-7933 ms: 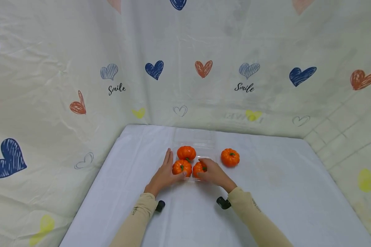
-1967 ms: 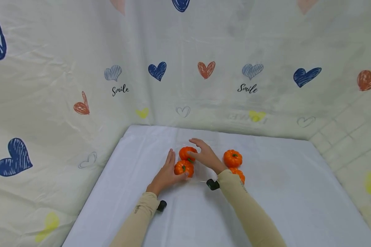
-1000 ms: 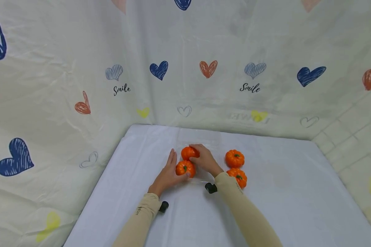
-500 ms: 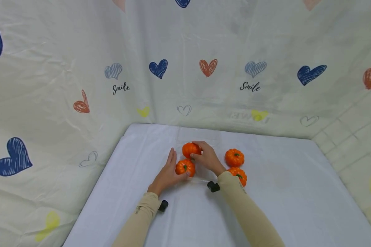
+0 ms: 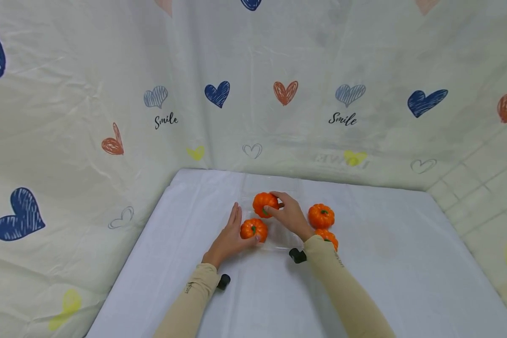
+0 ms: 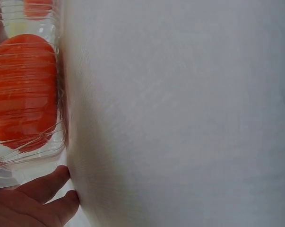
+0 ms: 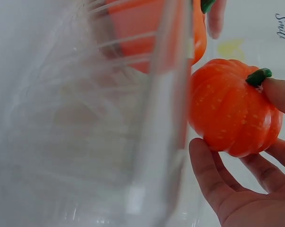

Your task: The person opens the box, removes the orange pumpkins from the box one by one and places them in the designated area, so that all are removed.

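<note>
Holding an orange pumpkin, the right hand is clamped on it with thumb and fingers, over the far part of the clear box. In the right wrist view the green stem sits just by the thumb. The left hand lies at the box's 8 o'clock, fingers straight beside the outer wall and thumb spread apart from them, close to the remaining pumpkin inside. At 3 o'clock from the box, the far pumpkin and the near pumpkin rest on the worktop, the latter partly hidden by the right sleeve. The step in hand looks like taking pumpkins out one by one; the next move would call for clearing the box's wall towards 3 o'clock and setting this one beside the pair, the box kept steady
</note>
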### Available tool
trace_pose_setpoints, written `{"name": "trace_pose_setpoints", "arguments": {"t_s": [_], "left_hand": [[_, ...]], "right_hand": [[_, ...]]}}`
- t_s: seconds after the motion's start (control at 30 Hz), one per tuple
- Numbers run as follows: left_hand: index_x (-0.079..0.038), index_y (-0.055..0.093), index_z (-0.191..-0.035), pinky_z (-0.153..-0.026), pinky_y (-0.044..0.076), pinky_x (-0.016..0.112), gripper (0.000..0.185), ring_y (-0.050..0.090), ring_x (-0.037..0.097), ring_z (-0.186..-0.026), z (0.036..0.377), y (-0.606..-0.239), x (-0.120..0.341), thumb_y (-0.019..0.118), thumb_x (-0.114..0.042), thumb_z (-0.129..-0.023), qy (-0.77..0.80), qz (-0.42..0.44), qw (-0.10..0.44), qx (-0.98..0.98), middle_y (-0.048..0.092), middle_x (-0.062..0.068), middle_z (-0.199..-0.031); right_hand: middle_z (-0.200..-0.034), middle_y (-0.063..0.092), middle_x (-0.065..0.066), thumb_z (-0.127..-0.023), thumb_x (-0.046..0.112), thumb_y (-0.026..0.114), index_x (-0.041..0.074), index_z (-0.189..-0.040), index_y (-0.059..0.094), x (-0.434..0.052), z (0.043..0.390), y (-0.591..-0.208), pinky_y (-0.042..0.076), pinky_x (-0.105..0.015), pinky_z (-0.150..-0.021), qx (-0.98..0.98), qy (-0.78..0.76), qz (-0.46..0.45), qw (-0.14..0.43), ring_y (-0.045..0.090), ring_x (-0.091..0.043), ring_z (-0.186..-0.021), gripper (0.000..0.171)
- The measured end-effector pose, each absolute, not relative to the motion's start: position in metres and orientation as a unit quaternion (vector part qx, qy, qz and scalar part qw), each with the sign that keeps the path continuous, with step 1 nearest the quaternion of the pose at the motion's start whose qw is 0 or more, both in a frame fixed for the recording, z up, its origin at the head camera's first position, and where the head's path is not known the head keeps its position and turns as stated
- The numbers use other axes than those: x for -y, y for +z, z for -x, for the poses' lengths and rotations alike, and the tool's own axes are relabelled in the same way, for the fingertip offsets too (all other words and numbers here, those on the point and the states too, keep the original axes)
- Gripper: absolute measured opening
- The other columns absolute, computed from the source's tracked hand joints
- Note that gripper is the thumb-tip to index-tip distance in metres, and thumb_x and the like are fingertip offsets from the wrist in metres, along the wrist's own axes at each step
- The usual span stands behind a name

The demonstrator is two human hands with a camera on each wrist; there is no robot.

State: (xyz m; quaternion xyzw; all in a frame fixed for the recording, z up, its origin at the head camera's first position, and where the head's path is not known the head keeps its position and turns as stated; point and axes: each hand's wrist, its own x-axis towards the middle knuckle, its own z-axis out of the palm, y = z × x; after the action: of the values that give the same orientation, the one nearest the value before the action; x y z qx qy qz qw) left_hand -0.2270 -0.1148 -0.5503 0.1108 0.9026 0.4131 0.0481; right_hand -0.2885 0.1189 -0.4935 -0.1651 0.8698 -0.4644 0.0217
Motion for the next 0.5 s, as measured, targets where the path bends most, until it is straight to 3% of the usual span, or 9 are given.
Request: {"name": "trace_pose_setpoints", "arguments": {"t_s": [0.23,0.5], "left_hand": [[-0.006,0.007,-0.172,-0.123,0.032,0.056,0.122,0.029,0.039,-0.158,0.226,-0.548,0.113,0.071,-0.071,-0.090,0.413,-0.108,0.053,-0.903,-0.010,-0.002,-0.180],[-0.001,0.008,-0.171,-0.124,0.032,0.054,0.121,0.029,0.040,-0.158,0.223,-0.543,0.114,0.070,-0.068,-0.092,0.404,-0.116,0.044,-0.906,-0.008,0.005,-0.180]], "right_hand": [[-0.148,0.058,-0.016,-0.103,0.032,0.075,0.005,-0.154,0.054,-0.127,0.289,-0.490,0.060,-0.047,-0.093,-0.875,-0.454,0.165,0.016,0.063,-0.037,-0.117,0.062],[-0.146,0.059,-0.015,-0.102,0.029,0.076,0.006,-0.154,0.055,-0.139,0.289,-0.485,0.060,-0.047,-0.091,-0.876,-0.456,0.156,0.008,0.061,-0.036,-0.116,0.061]]}}
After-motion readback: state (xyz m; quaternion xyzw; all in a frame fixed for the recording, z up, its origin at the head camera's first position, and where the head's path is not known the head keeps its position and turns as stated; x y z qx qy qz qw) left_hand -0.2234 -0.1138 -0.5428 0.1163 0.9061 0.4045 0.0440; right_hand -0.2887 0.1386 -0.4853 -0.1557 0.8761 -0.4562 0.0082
